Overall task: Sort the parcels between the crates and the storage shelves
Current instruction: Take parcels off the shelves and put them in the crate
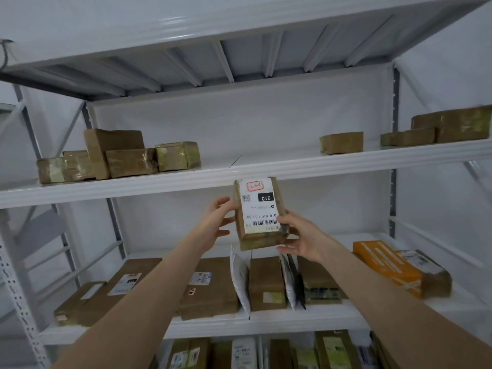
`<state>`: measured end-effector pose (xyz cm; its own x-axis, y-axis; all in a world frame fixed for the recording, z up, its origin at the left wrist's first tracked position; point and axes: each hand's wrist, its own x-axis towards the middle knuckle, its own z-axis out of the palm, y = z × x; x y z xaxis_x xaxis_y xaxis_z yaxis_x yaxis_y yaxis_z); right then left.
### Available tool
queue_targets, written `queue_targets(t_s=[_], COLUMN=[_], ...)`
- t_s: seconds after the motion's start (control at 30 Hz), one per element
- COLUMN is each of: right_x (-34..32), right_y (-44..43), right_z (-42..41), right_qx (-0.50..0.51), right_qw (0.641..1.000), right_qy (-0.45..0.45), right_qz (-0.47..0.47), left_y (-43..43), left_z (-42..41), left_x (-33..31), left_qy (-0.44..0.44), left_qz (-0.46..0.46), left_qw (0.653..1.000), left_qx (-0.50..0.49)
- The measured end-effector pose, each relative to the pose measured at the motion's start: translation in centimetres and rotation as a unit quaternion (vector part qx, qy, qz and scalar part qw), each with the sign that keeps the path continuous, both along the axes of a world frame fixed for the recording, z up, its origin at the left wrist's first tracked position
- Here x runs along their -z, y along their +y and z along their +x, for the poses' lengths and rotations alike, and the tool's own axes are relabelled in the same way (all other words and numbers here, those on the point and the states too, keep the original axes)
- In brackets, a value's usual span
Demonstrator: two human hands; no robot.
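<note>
Shelving step: our left hand (217, 218) and right hand (298, 237) grip the parcel (259, 213); next, we judge, a lift onto the shelf (239, 177).

Raised together, left grip (217, 219) and right grip (300, 235) clasp one parcel (259, 209).
</note>
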<state>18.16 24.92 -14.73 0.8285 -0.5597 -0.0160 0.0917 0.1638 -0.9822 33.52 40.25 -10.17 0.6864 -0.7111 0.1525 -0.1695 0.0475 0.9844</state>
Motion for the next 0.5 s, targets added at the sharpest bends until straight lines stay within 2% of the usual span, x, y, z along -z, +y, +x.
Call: queue_targets(t_s=[0.13,0.27,0.4,0.5], right_x=[0.4,0.5,1.0,1.0], right_y=[-0.3,-0.2,-0.1,-0.4], right_z=[-0.4,-0.4,-0.1,-0.3], right_qx=[-0.001,-0.043,-0.054,-0.06], right_qw=[0.994,0.979,0.973,0.979], right_qy=[0.044,0.111,0.132,0.104], right_qz=[-0.102,-0.166,-0.183,-0.168], left_y=[0.3,0.7,0.6,0.7], left_z=[1.4,1.9,1.4,1.3], left_x=[1.2,2.4,3.0,2.3], left_qy=[-0.063,-0.09,-0.083,-0.11], left_qz=[0.055,0.142,0.151,0.115], left_qw=[0.996,0.986,0.982,0.984], left_qx=[-0.038,0.02,0.072,0.075])
